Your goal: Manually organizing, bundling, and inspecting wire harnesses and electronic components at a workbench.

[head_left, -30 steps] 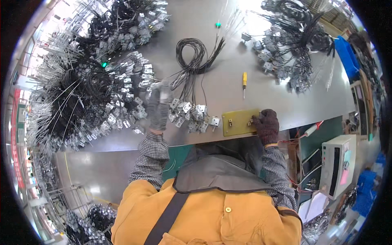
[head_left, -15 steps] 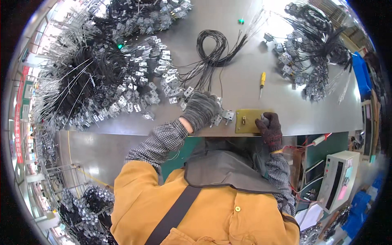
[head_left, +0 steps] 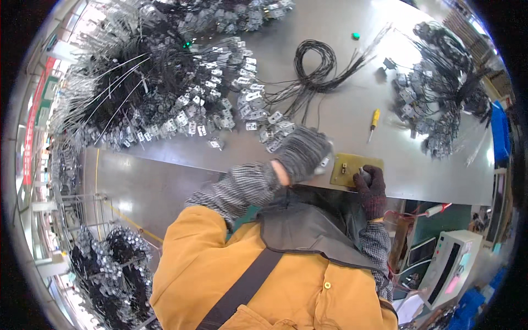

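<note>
My left hand, in a grey striped glove, hangs over the front edge of the metal table, blurred by motion. Its fingers are hidden beneath its back. Smeared whitish metal pieces show at its right side, and whether it grips them is unclear. A yellow-green plate with a small brass-coloured fitting lies just to the right. At the plate's right edge my right hand, in a dark glove, is curled around a small grey thing, mostly covered by the fingers. Metal housings on black wires lie beyond my left hand.
A looped bundle of black wires lies mid-table. A yellow-handled screwdriver is beyond the plate. Large heaps of wired housings lie left and right. A pale boxed machine stands below the table at right.
The whole view has shifted, so the table things appear farther right. My left hand has come nearer the plate, over the small metal pieces. My right hand stays at the plate's right edge.
</note>
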Action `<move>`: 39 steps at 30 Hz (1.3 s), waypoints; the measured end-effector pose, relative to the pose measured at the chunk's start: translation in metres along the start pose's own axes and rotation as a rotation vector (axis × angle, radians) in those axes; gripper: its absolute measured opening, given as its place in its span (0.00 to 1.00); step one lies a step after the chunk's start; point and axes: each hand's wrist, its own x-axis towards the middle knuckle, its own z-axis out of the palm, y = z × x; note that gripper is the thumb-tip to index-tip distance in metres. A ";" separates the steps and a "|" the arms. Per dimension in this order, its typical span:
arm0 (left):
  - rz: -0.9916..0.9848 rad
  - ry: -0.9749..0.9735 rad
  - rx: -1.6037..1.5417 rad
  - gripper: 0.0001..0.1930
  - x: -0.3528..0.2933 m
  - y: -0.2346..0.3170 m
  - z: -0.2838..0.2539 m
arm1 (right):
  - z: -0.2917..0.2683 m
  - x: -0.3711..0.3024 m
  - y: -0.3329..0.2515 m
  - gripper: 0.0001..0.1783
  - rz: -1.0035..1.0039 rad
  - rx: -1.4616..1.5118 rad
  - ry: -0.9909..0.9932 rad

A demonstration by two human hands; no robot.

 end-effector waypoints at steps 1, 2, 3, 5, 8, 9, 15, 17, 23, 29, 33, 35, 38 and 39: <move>-0.025 0.015 0.115 0.16 0.006 0.009 0.009 | 0.002 0.000 0.000 0.21 -0.009 0.003 -0.015; -0.050 0.032 0.231 0.15 0.012 0.018 0.019 | 0.003 0.000 0.001 0.21 -0.054 0.004 0.002; -0.110 -0.030 0.320 0.11 0.020 0.020 0.035 | 0.004 -0.002 0.001 0.21 -0.094 0.004 0.027; -0.118 -0.143 0.346 0.15 0.023 0.011 0.059 | 0.006 -0.004 -0.001 0.21 -0.082 0.002 0.023; -0.124 -0.210 0.341 0.21 0.020 0.005 0.076 | 0.002 -0.010 -0.017 0.21 -0.023 0.069 -0.016; -0.100 -0.224 0.332 0.20 0.022 0.007 0.071 | 0.001 -0.012 -0.022 0.21 0.026 0.139 -0.045; -0.146 -0.212 0.103 0.16 0.039 0.024 0.064 | 0.001 -0.011 -0.020 0.21 0.049 0.095 -0.087; -0.167 -0.218 0.127 0.16 0.045 0.029 0.073 | 0.005 -0.010 -0.013 0.21 -0.011 0.071 -0.067; -0.091 -0.186 0.153 0.13 0.044 0.024 0.078 | 0.006 -0.012 -0.006 0.20 -0.102 0.061 -0.046; -0.101 -0.099 -0.074 0.17 0.043 0.025 0.080 | 0.006 -0.018 0.009 0.22 -0.099 0.058 -0.064; -0.055 0.331 -0.362 0.24 0.042 0.021 0.109 | 0.001 -0.019 0.010 0.23 -0.055 0.107 -0.102; -0.214 0.342 -0.643 0.25 0.045 0.012 0.127 | 0.000 -0.019 0.009 0.22 -0.034 0.133 -0.080; -0.346 0.160 -0.890 0.27 0.050 0.008 0.117 | -0.002 -0.021 0.006 0.20 0.003 0.184 -0.038; -0.333 0.101 -0.918 0.28 0.049 0.008 0.107 | -0.003 -0.024 0.003 0.19 0.012 0.210 -0.036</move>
